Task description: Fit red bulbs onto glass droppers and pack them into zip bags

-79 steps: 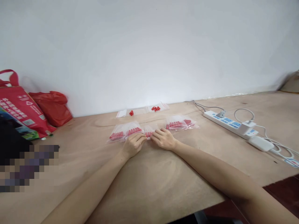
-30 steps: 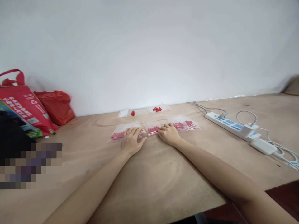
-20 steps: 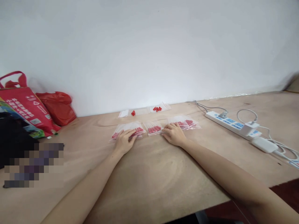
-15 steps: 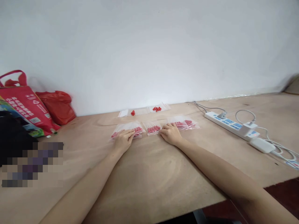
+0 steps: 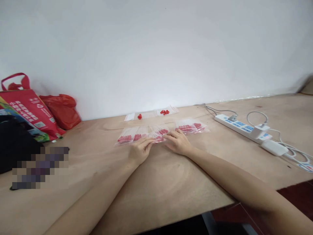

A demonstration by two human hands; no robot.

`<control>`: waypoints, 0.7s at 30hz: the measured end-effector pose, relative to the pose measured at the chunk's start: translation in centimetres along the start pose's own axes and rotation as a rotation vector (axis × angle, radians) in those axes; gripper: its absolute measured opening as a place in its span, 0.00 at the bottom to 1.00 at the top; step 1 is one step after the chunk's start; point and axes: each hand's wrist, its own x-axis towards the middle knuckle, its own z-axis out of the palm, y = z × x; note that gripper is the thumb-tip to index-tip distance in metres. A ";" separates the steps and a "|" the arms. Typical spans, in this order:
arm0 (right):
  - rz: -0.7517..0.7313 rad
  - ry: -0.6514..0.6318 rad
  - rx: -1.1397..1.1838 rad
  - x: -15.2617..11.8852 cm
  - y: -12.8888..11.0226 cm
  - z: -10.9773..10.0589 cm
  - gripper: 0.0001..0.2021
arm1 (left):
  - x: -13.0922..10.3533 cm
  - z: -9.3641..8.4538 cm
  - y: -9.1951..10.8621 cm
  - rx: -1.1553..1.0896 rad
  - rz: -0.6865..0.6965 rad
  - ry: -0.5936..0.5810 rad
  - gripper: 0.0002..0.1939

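My left hand [image 5: 141, 149] has its fingers pinched at the near left edge of the middle clear bag [image 5: 158, 129], which holds red pieces. On that bag's right side, my right hand [image 5: 178, 142] grips the near edge with bent fingers. Left of it lie clear bags with red pieces [image 5: 125, 139], close to my left hand. More clear bags with red pieces [image 5: 185, 128] lie just beyond my right hand. Farther back, near the wall, a small red cluster [image 5: 139, 116] and several loose red pieces [image 5: 164, 112] rest on flat clear bags.
A white power strip [image 5: 239, 128] with plugs, an adapter [image 5: 274, 148] and cables lies at the right. Red bags [image 5: 61, 109] and a black item [image 5: 17, 143] stand at the left, with a blurred-out object in front. The table's near edge runs below my right forearm.
My left hand has moved right, off the left bags and onto the middle bag. The red pieces in the middle bag have shifted out of their row. My right hand is nearly in place.
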 end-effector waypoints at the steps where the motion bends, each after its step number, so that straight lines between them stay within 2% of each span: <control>1: -0.040 0.023 -0.002 0.0 0.0 0.0 0.09 | 0.0 0.2 0.2 -0.018 0.032 -0.021 0.07; 4: -0.162 0.060 -0.023 -0.3 0.3 -0.1 0.10 | 0.0 0.5 0.5 -0.040 0.108 -0.077 0.08; 8: -0.279 0.034 -0.099 -0.6 0.8 -0.4 0.12 | -0.2 0.0 -0.1 0.004 0.179 -0.145 0.08; 14: -0.416 -0.007 -0.199 -0.2 0.0 -0.8 0.14 | -1.1 -1.7 -1.3 0.097 0.281 -0.122 0.10; 17: -0.424 -0.010 -0.229 0.1 -0.4 -0.8 0.15 | -1.1 -1.9 -1.3 0.121 0.300 -0.100 0.10; 21: -0.340 -0.038 -0.232 0.2 -0.6 -0.5 0.15 | -0.4 -1.0 -0.5 0.146 0.304 -0.069 0.07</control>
